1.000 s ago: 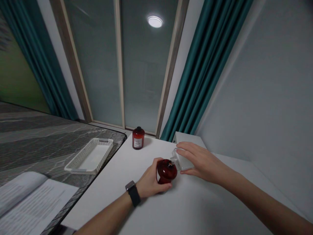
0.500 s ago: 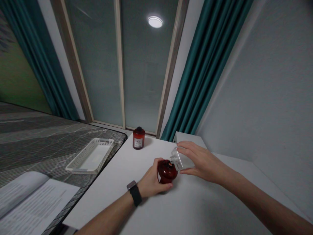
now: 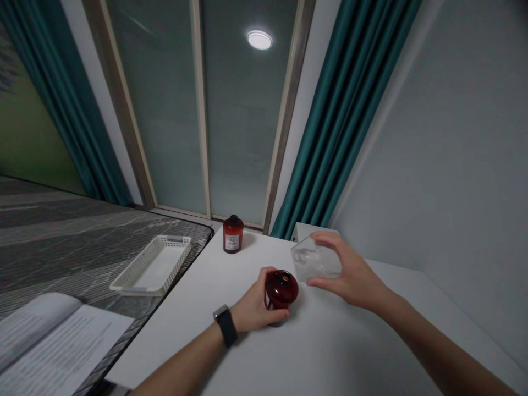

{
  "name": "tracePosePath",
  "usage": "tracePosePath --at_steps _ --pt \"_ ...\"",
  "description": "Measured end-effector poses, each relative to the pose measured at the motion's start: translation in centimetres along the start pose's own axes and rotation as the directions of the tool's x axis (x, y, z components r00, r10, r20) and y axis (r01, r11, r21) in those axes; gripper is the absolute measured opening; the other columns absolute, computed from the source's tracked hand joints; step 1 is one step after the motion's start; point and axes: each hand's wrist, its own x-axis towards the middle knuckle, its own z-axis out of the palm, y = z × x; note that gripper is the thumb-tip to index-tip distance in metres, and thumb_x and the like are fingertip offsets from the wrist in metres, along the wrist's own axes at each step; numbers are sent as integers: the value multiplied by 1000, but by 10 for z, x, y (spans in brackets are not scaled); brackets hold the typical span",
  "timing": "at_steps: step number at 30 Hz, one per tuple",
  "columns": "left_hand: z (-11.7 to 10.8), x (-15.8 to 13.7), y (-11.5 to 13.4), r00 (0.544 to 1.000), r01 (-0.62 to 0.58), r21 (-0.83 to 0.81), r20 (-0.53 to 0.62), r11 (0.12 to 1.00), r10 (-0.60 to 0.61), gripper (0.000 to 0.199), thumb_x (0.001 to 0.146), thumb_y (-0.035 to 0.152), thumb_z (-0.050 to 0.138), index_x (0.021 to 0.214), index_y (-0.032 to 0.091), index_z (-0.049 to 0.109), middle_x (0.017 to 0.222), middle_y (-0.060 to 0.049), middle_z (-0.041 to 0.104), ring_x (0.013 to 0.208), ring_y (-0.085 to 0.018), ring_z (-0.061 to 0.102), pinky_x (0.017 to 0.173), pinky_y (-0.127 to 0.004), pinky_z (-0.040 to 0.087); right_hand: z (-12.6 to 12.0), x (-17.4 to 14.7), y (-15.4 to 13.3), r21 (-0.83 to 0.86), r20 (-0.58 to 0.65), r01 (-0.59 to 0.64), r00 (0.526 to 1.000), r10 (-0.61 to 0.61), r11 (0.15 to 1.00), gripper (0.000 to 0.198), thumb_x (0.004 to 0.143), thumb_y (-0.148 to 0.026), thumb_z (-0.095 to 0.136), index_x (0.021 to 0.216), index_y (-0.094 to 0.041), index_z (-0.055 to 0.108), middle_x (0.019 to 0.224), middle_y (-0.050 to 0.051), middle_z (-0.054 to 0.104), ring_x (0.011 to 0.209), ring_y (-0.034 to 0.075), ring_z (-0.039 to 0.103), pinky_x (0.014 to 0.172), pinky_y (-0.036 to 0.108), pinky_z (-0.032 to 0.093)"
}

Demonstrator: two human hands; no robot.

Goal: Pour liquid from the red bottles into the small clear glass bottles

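Note:
My left hand (image 3: 259, 305), with a dark watch on its wrist, is wrapped round a dark red glass bottle (image 3: 282, 288) on the white table (image 3: 247, 357). The bottle's narrow mouth faces up and has no cap on it. Just right of it, my right hand (image 3: 346, 269) grips a clear glass bottle (image 3: 317, 259) between thumb and fingers, raised over the table and apart from the red one. Its neck cannot be made out clearly. Farther back stands a second red bottle (image 3: 233, 234) with a black cap and a white label.
A white plastic basket (image 3: 136, 290) lies on the grey bed (image 3: 82, 236) to the left, near an open book (image 3: 82, 341). At the table's far end is a white box-like piece (image 3: 307, 229). A wall (image 3: 433, 192) runs along the right.
My right hand has drawn the clear bottle away from the red bottle's mouth, up and to the right, and turned it. The left hand still holds the red bottle in place.

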Motion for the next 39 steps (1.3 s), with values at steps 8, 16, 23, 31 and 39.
tracePosePath --at_steps 8,16,23,31,39 --pt "-6 2 -1 999 -20 -28 46 999 21 73 75 26 76 133 17 33 131 -13 51 123 -29 50 107 -46 37 15 -35 10 374 -142 -208 950 277 904 65 80 -52 68 131 -25 37 123 14 60 117 30 61 98 46 52" --pt "-15 6 0 992 39 -103 120 994 -27 76 73 37 79 135 18 39 136 -14 50 127 -31 47 110 -51 33 54 -67 31 376 -279 -272 878 389 886 55 87 -44 60 133 -25 38 126 13 57 122 28 56 99 44 51" --pt "-23 10 2 987 77 -174 151 982 -51 80 67 42 84 133 17 46 135 -16 54 125 -34 49 109 -55 32 103 -91 62 330 -268 -398 830 489 856 39 88 -39 56 122 -23 44 119 11 59 115 25 60 101 45 48" --pt "-30 8 1 986 130 -398 144 908 -79 79 66 47 84 131 17 52 128 -16 61 116 -35 56 102 -51 39 120 -100 65 323 -241 -408 837 491 854 39 85 -31 59 121 -23 44 121 11 59 118 26 58 102 46 47" --pt "-31 3 4 994 105 -482 56 870 -89 75 67 53 81 129 19 56 125 -14 63 114 -34 58 98 -46 44 125 -104 64 286 -205 -455 831 518 843 44 84 -30 61 123 -23 42 123 11 58 119 26 58 102 47 48"
